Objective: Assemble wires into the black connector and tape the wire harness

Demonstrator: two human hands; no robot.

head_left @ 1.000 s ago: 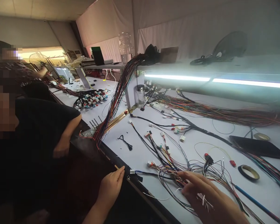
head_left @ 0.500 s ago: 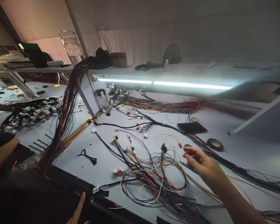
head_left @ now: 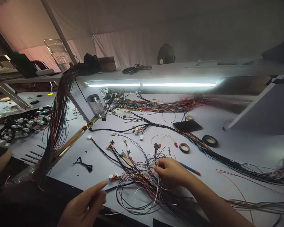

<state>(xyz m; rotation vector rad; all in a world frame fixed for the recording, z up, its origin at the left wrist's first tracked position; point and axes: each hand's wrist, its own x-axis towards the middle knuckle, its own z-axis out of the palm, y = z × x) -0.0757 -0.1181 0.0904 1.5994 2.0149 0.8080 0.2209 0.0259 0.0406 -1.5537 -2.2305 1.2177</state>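
Observation:
Loose coloured wires of a wire harness [head_left: 144, 179] spread over the white table in front of me. My right hand [head_left: 171, 171] is closed, thumb and fingers pinched on wires that run down from a black connector [head_left: 156, 146]. My left hand [head_left: 85, 203] is at the lower left with its index finger stretched out, the tip close to a white and orange connector [head_left: 112, 177]. I see nothing in the left hand. Whether that fingertip touches the connector, I cannot tell. A blue pen [head_left: 190, 168] with a red end lies just beyond my right hand.
A small tape roll [head_left: 184, 148], a larger black tape roll [head_left: 210, 141] and a dark flat device [head_left: 187, 126] lie at right. A glass jar [head_left: 97, 106] stands by the shelf post. A hanging wire bundle [head_left: 59, 110] is at left, near another person's arm [head_left: 0, 167].
My right hand has moved left from beside the small tape roll and pen onto the wires. My left hand has risen from the bottom edge toward the white and orange connector. The view has shifted.

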